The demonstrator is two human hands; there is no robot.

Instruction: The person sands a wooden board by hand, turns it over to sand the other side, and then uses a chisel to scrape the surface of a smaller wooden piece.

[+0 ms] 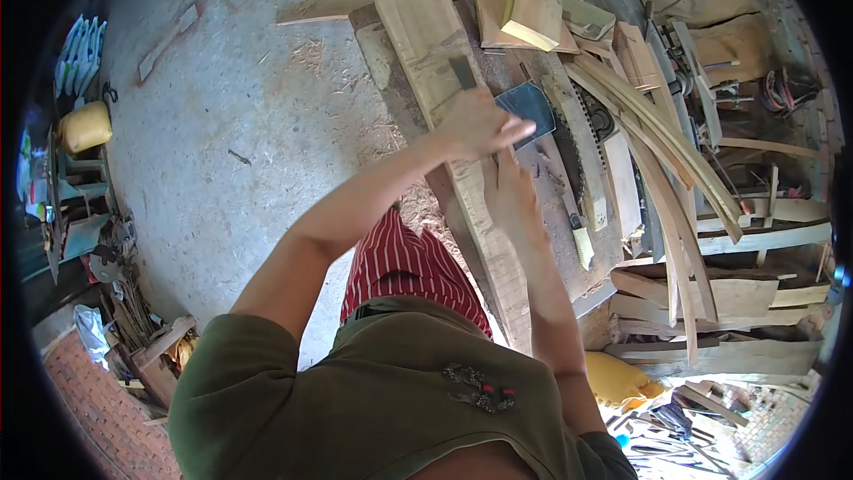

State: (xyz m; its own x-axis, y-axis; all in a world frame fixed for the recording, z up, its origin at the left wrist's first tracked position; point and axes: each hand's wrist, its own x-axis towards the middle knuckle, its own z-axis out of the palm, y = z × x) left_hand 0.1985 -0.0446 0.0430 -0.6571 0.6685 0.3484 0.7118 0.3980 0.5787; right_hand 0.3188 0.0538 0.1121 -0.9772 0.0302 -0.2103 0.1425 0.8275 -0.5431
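A long wooden plank (pixel 425 22) lies lengthwise on the workbench in front of me. My left hand (pixel 471 127) is closed on top of it, thumb pointing right. From under its fingers a dark flat strip, like a blade (pixel 462 72), sticks out over the plank. My right hand (pixel 515 200) is just below, at the plank's right edge, fingers drawn together and close to the left hand. What they hold, if anything, is hidden. A dark blue square piece (pixel 531 108) lies right beside my left hand. A handsaw with a pale handle (pixel 582 247) rests farther right.
A wood block (pixel 533 13) sits on boards at the bench's far end. Thin curved strips (pixel 653 129) and a toothed blade (pixel 582 138) lie on the right. Planks (pixel 737 302) are stacked beyond. Shavings (pixel 311 55) litter the floor. A yellow jerrycan (pixel 86 127) stands far left.
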